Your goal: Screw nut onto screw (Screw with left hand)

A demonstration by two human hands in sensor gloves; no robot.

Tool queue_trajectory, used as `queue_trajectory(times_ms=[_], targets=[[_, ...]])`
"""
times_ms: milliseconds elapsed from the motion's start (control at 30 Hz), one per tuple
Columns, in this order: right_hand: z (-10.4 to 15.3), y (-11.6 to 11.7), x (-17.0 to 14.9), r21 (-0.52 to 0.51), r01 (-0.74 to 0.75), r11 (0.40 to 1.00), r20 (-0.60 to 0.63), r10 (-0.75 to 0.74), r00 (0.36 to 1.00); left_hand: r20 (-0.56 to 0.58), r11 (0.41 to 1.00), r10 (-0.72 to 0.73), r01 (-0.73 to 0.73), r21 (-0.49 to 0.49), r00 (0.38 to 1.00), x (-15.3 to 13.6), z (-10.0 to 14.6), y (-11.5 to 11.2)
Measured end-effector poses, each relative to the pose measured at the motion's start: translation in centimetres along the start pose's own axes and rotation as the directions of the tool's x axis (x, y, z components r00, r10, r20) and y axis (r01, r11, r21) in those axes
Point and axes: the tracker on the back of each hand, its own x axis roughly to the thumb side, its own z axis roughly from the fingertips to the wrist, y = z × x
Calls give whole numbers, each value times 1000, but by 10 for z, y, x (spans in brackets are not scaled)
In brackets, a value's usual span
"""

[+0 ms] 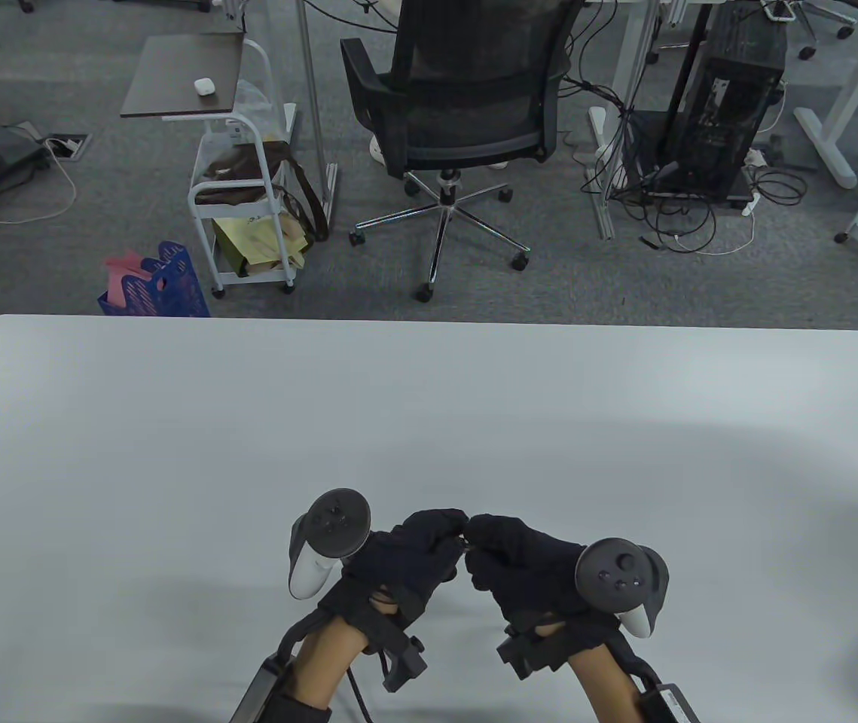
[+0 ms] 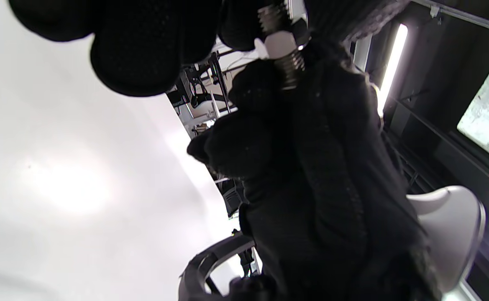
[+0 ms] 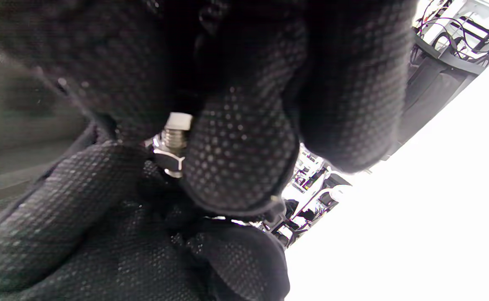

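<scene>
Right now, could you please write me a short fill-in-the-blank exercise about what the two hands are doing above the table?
1. The left hand and right hand meet above the white ____.
2. The nut is threaded on the ____.
3. Each hand wears a ____ glove.

Missing words: table; screw; black

No legible text from my station in any view. The yellow bag (image 1: 259, 241) on the white cart (image 1: 240, 188) carries a faint mark, too small to read. The tracker (image 1: 617, 572) buttons on the right hand (image 1: 526, 561) show no readable symbols. Both wrist views: no writing.
</scene>
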Motion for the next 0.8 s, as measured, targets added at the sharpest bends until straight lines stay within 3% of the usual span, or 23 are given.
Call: queue_trajectory(times_ms=[233,433,633,800], targets=[[0,0,0,0,2,1000,-1,-2,1000,11,999,-25,25,-46,1000,3,-2,-2],[0,0,0,1,2,1000,-2,-2,1000,-5,1000,-24,24,6,1000,1,0,-1],[0,-1,0,-3,7,1000,-3,-7,1000,9,999,-13,13,-48,1000,3,-2,-2],[0,-1,0,-1,5,1000,-2,-5,1000,-11,1000,4,-4,0,1000,0,-1,-1]])
